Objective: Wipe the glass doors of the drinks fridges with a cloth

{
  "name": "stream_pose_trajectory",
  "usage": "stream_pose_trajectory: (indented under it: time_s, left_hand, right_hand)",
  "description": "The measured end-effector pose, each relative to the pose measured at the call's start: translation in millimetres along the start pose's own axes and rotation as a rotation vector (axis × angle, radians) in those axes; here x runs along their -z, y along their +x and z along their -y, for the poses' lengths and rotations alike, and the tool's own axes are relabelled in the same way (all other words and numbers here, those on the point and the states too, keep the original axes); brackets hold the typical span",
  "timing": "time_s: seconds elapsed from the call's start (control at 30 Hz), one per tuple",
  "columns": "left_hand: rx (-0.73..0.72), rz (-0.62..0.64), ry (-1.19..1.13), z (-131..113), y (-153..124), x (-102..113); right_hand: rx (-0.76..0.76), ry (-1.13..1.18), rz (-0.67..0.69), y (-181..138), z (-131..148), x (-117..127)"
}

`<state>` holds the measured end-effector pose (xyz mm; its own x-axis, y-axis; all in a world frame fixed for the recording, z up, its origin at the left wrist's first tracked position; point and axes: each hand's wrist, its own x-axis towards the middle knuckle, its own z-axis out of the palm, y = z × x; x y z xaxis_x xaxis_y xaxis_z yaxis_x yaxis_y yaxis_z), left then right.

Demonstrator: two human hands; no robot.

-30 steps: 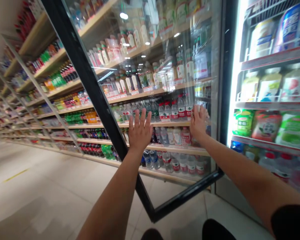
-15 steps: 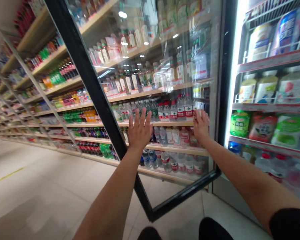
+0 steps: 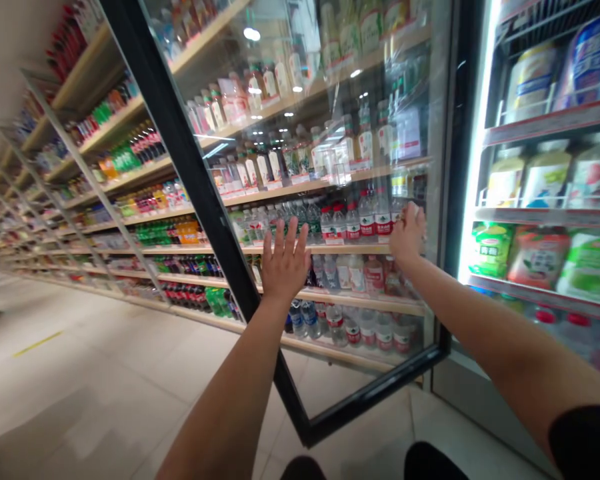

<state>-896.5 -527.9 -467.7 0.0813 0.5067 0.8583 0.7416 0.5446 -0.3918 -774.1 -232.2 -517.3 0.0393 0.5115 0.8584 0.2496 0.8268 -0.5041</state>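
A glass fridge door [image 3: 370, 100] with a black frame [image 3: 190, 173] stands swung open in front of me. My left hand [image 3: 285, 263] lies flat on the glass near the frame's left edge, fingers stretched out and apart. My right hand [image 3: 407, 233] presses on the glass further right, close to the hinge side, its fingers bent against the pane with nothing visible in them. Through the glass I see shelves of water bottles [image 3: 353, 223].
The lit fridge interior [image 3: 545, 173] at right holds cartons and bottles on wire shelves. Long drink shelves [image 3: 130, 200] run along the aisle to the left. Pale floor tiles [image 3: 80, 387] stretch left and below. My dark shoes [image 3: 430, 463] show at the bottom.
Both hands stay on the glass. The right hand has shifted slightly up and right, and the view has turned a little.
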Motion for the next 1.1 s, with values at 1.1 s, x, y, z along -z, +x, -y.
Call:
stream_pose_trajectory:
  time_s: [1.1]
  left_hand:
    - [-0.399, 0.06, 0.009, -23.8, -82.6, -2.1]
  right_hand:
    - [0.546, -0.061, 0.06, -61.3, 36.6, -26.3]
